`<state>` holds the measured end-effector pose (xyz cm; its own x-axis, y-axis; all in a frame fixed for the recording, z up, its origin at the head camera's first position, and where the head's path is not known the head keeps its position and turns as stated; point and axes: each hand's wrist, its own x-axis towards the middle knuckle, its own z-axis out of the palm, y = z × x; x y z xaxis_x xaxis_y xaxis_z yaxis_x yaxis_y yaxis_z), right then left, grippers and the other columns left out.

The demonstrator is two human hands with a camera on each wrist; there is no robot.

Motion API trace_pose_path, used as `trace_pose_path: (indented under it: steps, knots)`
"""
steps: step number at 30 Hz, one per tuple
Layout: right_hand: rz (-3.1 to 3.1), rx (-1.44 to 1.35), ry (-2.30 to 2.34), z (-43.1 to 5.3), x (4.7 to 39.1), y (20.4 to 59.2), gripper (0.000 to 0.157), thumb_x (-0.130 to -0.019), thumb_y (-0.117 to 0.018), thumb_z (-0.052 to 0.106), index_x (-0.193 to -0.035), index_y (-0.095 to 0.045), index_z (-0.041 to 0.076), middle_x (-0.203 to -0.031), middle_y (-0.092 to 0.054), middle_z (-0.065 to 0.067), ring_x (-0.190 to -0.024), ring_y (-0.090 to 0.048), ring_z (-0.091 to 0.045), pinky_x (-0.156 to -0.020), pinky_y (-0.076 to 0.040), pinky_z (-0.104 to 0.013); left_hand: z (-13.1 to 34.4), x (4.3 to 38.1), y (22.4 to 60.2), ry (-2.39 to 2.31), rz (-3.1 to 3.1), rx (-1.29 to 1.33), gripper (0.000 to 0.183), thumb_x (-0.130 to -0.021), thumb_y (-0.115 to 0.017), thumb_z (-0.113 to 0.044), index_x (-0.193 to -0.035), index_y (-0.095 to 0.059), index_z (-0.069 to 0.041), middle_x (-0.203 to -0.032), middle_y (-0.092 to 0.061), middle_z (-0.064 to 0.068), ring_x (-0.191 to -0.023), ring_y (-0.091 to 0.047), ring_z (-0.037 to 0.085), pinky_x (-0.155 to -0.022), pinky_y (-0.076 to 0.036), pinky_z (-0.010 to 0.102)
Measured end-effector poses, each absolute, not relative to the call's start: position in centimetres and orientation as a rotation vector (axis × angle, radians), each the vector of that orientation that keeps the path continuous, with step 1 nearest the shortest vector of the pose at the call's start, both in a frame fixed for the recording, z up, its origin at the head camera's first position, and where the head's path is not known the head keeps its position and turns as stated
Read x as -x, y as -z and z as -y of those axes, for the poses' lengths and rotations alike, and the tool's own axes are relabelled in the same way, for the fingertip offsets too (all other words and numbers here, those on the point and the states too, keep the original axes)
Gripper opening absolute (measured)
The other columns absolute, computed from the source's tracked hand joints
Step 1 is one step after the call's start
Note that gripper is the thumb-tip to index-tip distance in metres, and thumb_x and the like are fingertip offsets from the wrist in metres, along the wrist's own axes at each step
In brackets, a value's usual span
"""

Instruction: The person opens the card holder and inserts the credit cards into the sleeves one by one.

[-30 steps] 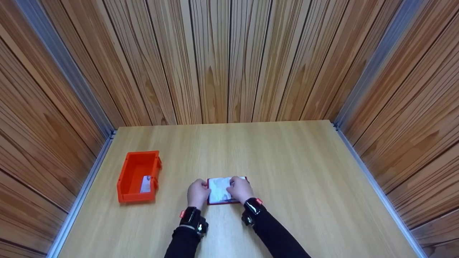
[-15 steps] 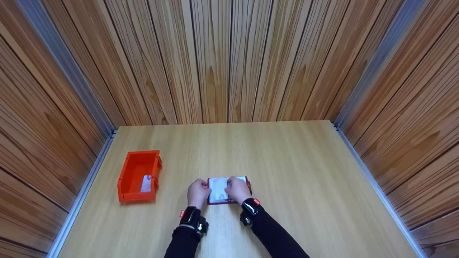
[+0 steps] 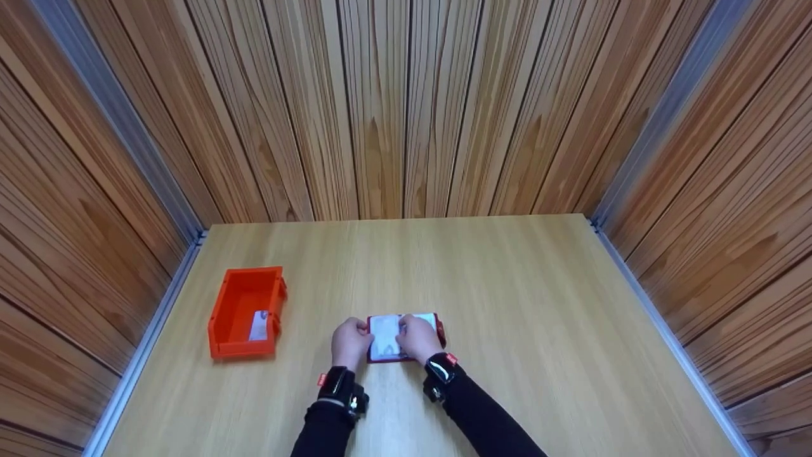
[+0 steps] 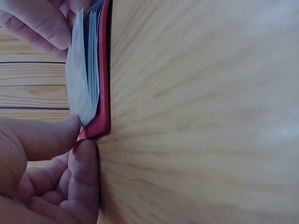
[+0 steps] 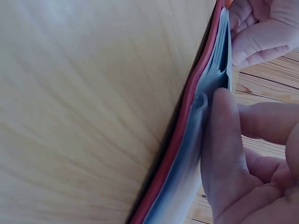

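Note:
A small red-covered album (image 3: 384, 336) lies open on the table, with several thin sleeve-like pages fanned at its left side in the left wrist view. My left hand (image 3: 351, 343) pinches the album's left edge, thumb (image 4: 56, 135) on the top page and curled fingers by the red cover (image 4: 103, 93). Over the middle of the album is my right hand (image 3: 419, 339). Its thumb (image 5: 224, 135) and forefinger pinch at the inner edge of the raised page (image 5: 228, 77). The right half of the album is partly hidden beneath this hand.
An orange open bin (image 3: 214, 317) stands on the table's left side, with a whitish card (image 3: 258, 325) inside. Wood-panelled walls (image 3: 380, 114) enclose the back and sides of the light wooden table (image 3: 507, 304). Metal rails run along the side edges.
The right hand has shifted slightly left toward the album's middle, uncovering more of its red right edge. The left hand stays at the left edge.

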<state>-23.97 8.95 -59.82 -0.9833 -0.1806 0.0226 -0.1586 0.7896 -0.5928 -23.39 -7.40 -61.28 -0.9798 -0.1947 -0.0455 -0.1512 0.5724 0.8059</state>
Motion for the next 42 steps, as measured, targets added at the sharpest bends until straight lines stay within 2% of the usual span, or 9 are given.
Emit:
trace_pose_path:
  steps: [5, 10, 15, 19, 23, 26, 33, 42]
  knots:
    - [-2.945, 0.317, 0.96, -8.9, 23.9, 59.8, 0.022, -0.084, -0.07, 0.002, -0.104, -0.067, -0.007, -0.083, -0.065, -0.008, -0.079, -0.062, -0.023, -0.076, -0.051, -0.038, 7.4, 23.4, 61.3, 1.397, 2.742, -0.297, 0.016, -0.078, -0.076, 0.0, -0.092, -0.067, 0.003, -0.077, -0.064, 0.007, -0.075, -0.061, 0.024, -0.071, -0.05, 0.038]
    - [-2.954, 0.368, 0.954, -8.9, 23.9, 59.7, 0.006, -0.083, -0.07, 0.001, -0.085, -0.065, 0.0, -0.067, -0.053, 0.001, -0.065, -0.054, -0.017, -0.063, -0.047, -0.032, 7.4, 23.4, 61.4, 1.4, 2.741, -0.295, 0.016, -0.078, -0.075, 0.0, -0.092, -0.067, 0.003, -0.077, -0.063, 0.007, -0.075, -0.061, 0.024, -0.071, -0.05, 0.038]
    - [-2.95, 0.403, 0.956, -9.0, 23.7, 59.5, 0.014, -0.082, -0.069, -0.001, -0.073, -0.058, 0.003, -0.061, -0.041, 0.006, -0.058, -0.044, -0.012, -0.056, -0.039, -0.028, 7.4, 23.2, 61.5, 1.369, 2.72, -0.258, 0.016, -0.076, -0.075, 0.001, -0.088, -0.066, 0.003, -0.076, -0.064, 0.007, -0.073, -0.061, 0.024, -0.07, -0.05, 0.039]
    - [-2.967, 0.403, 0.955, -9.2, 23.7, 59.5, 0.005, -0.08, -0.068, -0.001, -0.084, -0.065, -0.002, -0.068, -0.055, -0.001, -0.066, -0.056, -0.018, -0.064, -0.047, -0.032, 7.5, 23.2, 61.6, 1.34, 2.717, -0.24, 0.015, -0.075, -0.075, 0.0, -0.087, -0.066, 0.003, -0.075, -0.064, 0.007, -0.073, -0.061, 0.025, -0.069, -0.05, 0.039]
    - [-2.987, 0.391, 0.983, -9.6, 23.9, 59.4, 0.022, -0.081, -0.065, 0.0, -0.101, -0.069, -0.007, -0.085, -0.067, -0.011, -0.078, -0.062, -0.024, -0.071, -0.051, -0.036, 7.5, 23.3, 61.5, 1.337, 2.732, -0.259, 0.016, -0.075, -0.075, 0.0, -0.088, -0.067, 0.003, -0.075, -0.064, 0.007, -0.073, -0.061, 0.025, -0.07, -0.05, 0.04]
    - [-3.001, 0.41, 1.032, -10.1, 24.3, 59.0, 0.021, -0.081, -0.065, 0.001, -0.1, -0.07, -0.006, -0.086, -0.068, -0.011, -0.076, -0.061, -0.023, -0.07, -0.05, -0.036, 7.5, 23.3, 61.5, 1.343, 2.737, -0.269, 0.016, -0.076, -0.075, 0.0, -0.089, -0.067, 0.003, -0.076, -0.064, 0.007, -0.074, -0.061, 0.025, -0.07, -0.05, 0.04]
    - [-3.05, 0.444, 1.06, -11.6, 25.6, 58.5, 0.018, -0.084, -0.071, 0.002, -0.102, -0.07, -0.002, -0.085, -0.064, -0.006, -0.082, -0.061, -0.023, -0.077, -0.05, -0.038, 7.5, 23.3, 61.5, 1.376, 2.722, -0.282, 0.015, -0.076, -0.075, 0.0, -0.088, -0.066, 0.003, -0.076, -0.064, 0.006, -0.073, -0.061, 0.024, -0.07, -0.05, 0.039]
    - [-3.141, 0.38, 0.963, -13.2, 26.0, 59.3, 0.02, -0.083, -0.073, 0.004, -0.102, -0.07, -0.002, -0.097, -0.068, -0.014, -0.095, -0.064, -0.032, -0.086, -0.05, -0.044, 7.4, 23.3, 61.4, 1.411, 2.742, -0.32, 0.015, -0.078, -0.074, 0.0, -0.09, -0.066, 0.002, -0.078, -0.063, 0.006, -0.075, -0.06, 0.023, -0.07, -0.05, 0.038]
